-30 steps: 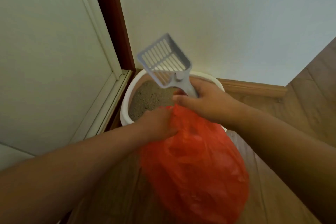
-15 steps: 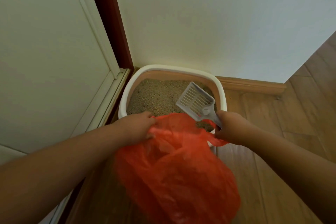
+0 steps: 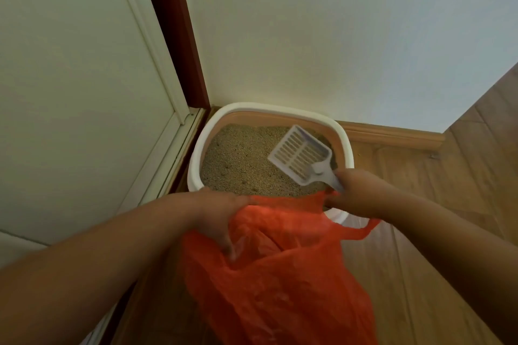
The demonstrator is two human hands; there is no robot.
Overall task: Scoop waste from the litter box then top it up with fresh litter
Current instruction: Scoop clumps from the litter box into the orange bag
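A white-rimmed litter box (image 3: 196,154) with tan inner walls sits in the corner, filled with sandy litter (image 3: 238,159). My right hand (image 3: 361,193) grips the handle of a white slotted scoop (image 3: 300,155), whose empty head hovers over the litter's right side. The same hand also holds one edge of an orange plastic bag (image 3: 280,283). My left hand (image 3: 221,216) grips the bag's other edge, holding its mouth open just in front of the box.
A white wall stands behind the box and a white door panel (image 3: 70,92) with a dark red frame (image 3: 173,31) on the left. Wooden floor (image 3: 448,176) and a wooden baseboard (image 3: 392,134) lie to the right.
The scoop came down from raised above the box to low over the litter. My hands have spread apart, pulling the bag's mouth wider.
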